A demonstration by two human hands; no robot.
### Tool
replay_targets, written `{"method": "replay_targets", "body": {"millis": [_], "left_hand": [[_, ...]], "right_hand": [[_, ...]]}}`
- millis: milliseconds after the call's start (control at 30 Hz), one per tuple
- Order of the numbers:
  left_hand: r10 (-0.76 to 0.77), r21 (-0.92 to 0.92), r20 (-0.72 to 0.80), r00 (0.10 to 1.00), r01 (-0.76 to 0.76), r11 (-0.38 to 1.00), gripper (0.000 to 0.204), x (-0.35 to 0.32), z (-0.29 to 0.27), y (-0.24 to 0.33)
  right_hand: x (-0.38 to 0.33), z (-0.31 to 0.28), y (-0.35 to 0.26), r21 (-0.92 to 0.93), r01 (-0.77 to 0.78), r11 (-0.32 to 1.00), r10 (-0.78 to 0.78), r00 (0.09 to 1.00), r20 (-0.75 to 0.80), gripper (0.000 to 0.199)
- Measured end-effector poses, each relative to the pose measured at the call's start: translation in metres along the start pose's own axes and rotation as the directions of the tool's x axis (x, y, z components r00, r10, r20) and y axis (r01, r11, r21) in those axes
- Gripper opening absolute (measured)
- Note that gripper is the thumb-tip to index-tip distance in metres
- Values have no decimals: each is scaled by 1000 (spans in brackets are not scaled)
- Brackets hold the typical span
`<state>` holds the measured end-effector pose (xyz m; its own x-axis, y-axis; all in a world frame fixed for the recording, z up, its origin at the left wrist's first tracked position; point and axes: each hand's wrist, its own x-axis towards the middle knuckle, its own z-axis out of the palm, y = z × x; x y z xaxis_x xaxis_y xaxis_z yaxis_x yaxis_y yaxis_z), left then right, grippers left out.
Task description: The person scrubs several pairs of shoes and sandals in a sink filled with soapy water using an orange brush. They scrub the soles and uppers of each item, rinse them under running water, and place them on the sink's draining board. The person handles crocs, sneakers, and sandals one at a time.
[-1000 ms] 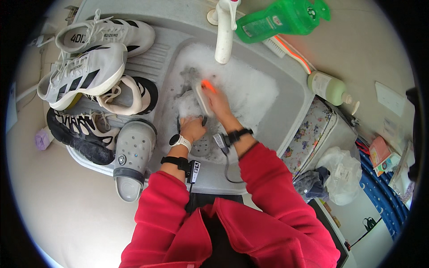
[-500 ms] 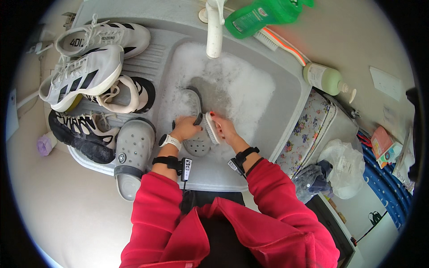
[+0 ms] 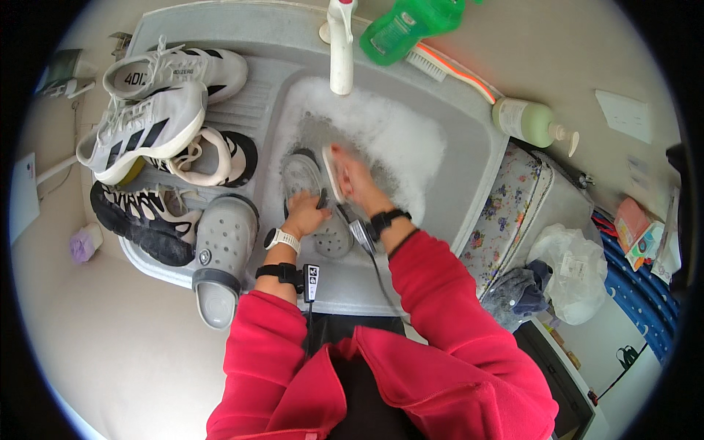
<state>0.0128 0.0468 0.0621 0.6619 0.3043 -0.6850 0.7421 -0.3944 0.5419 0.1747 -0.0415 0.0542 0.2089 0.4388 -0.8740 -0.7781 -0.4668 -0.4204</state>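
A grey clog [image 3: 312,198] lies in the soapy sink [image 3: 469,176], its toe pointing toward the faucet. My left hand [image 3: 304,216] grips the clog at its middle and holds it steady. My right hand [image 3: 356,180] is closed on a white scrub brush [image 3: 334,170] and presses it against the clog's right side. White foam [image 3: 389,136] fills the basin around the shoe. Both sleeves are red, and each wrist wears a watch or band.
On the draining board to the left lie a second grey clog [image 3: 220,253], a black sneaker [image 3: 143,216] and white sneakers [image 3: 147,125]. A white faucet [image 3: 341,44], a green bottle [image 3: 407,26], a long brush [image 3: 447,70] and a soap dispenser [image 3: 528,121] stand behind the sink.
The brush has travelled back and forth along the clog, from the toe end a second ago to its right side now. My left hand has kept its hold on the clog.
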Motion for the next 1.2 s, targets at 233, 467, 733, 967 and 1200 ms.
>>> {"method": "replay_targets", "body": {"millis": [233, 467, 733, 967, 1200], "left_hand": [[80, 380, 42, 996, -90, 920, 55, -2, 10, 76], [271, 661, -18, 962, -192, 726, 24, -16, 13, 119], [525, 702, -97, 846, -316, 638, 17, -46, -42, 98], [163, 321, -73, 984, -132, 938, 60, -85, -32, 112], [-198, -954, 113, 974, 50, -297, 66, -122, -14, 86]], "right_hand": [[-6, 9, -43, -704, 331, 628, -434, 900, 36, 39], [-63, -56, -67, -813, 227, 536, -619, 761, -195, 35], [-77, -77, -77, -291, 295, 910, -386, 858, -337, 33], [-117, -50, -67, -207, 274, 939, -284, 959, -20, 33], [-182, -33, -32, -249, 302, 920, -235, 936, 263, 25]]}}
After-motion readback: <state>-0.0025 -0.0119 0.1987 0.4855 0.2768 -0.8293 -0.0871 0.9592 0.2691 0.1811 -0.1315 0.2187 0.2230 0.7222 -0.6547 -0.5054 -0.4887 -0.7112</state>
